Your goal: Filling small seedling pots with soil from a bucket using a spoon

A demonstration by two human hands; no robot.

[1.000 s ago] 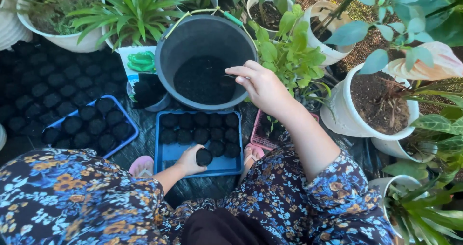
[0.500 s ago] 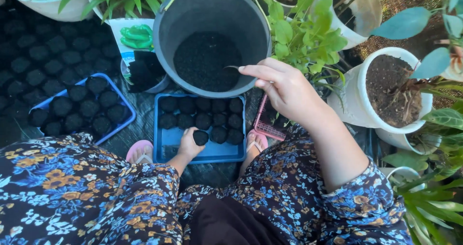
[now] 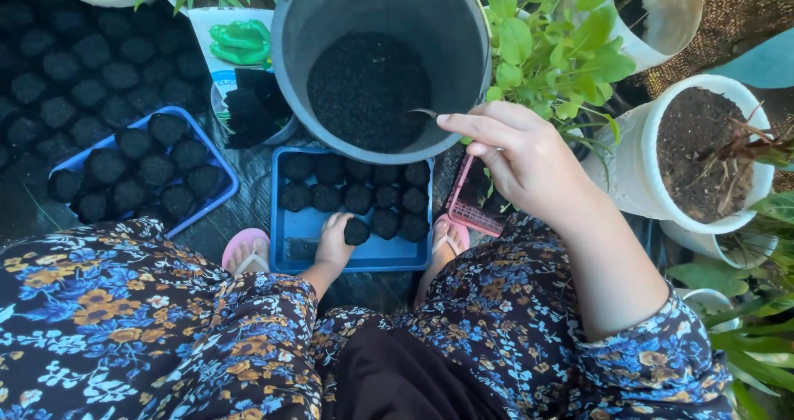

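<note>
My left hand [image 3: 334,240] holds a small black soil-filled bag [image 3: 356,231] low over the blue tray [image 3: 314,252], beside several filled bags [image 3: 354,194] standing in rows. My right hand [image 3: 521,157] hovers at the rim of the grey bucket [image 3: 463,35], pinching a small dark tool whose tip [image 3: 423,112] reaches over the black soil [image 3: 366,89] inside. Both sleeves are dark blue with a floral print.
A second blue tray [image 3: 217,165] with filled bags lies at left, and many more bags cover the ground behind it. White pots with plants [image 3: 628,180] stand at right, a pink basket [image 3: 471,213] beside the tray, and green gloves [image 3: 238,44] near the bucket.
My left hand has carried the bag forward to the row in the tray. The view has tilted down and closer; my right hand stays at the bucket rim.
</note>
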